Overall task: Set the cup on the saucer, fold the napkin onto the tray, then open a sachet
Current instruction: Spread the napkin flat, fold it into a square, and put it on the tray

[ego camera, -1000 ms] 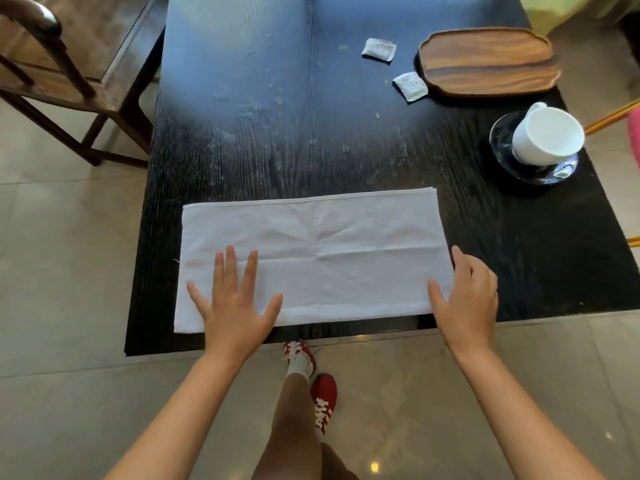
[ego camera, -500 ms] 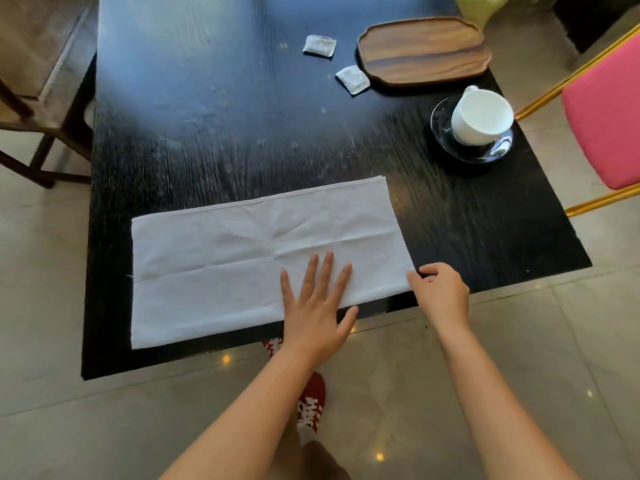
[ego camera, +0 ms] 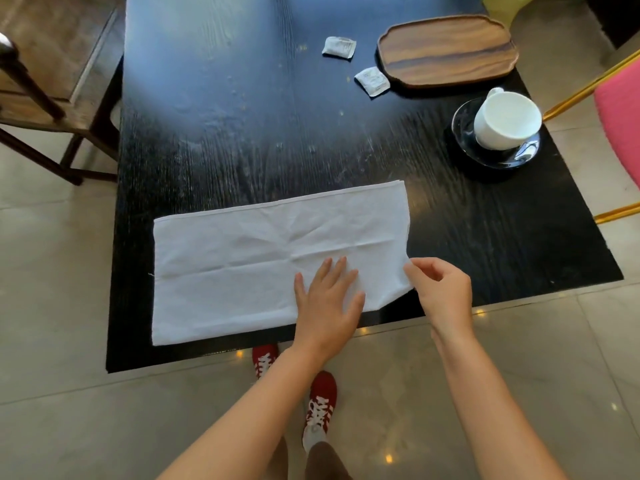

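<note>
A white napkin [ego camera: 242, 265], folded into a long strip, lies along the near edge of the black table [ego camera: 242, 133]. My left hand [ego camera: 325, 303] presses flat on its right half, fingers spread. My right hand [ego camera: 440, 289] pinches the napkin's near right corner and holds it slightly lifted. A white cup [ego camera: 505, 119] rests tilted on a dark glass saucer [ego camera: 519, 155] at the right. The wooden tray [ego camera: 446, 50] lies at the far right with nothing on it. Two white sachets [ego camera: 339, 46] [ego camera: 372, 80] lie to its left.
A dark wooden chair [ego camera: 52, 81] stands off the table's left side. A pink chair with gold legs [ego camera: 620, 109] is close to the right edge by the saucer. My red shoes [ego camera: 320, 400] are on the tiled floor below the near edge.
My left hand slid from the napkin's left part to its right half. My right hand went from resting at the right end to pinching and lifting the near right corner.
</note>
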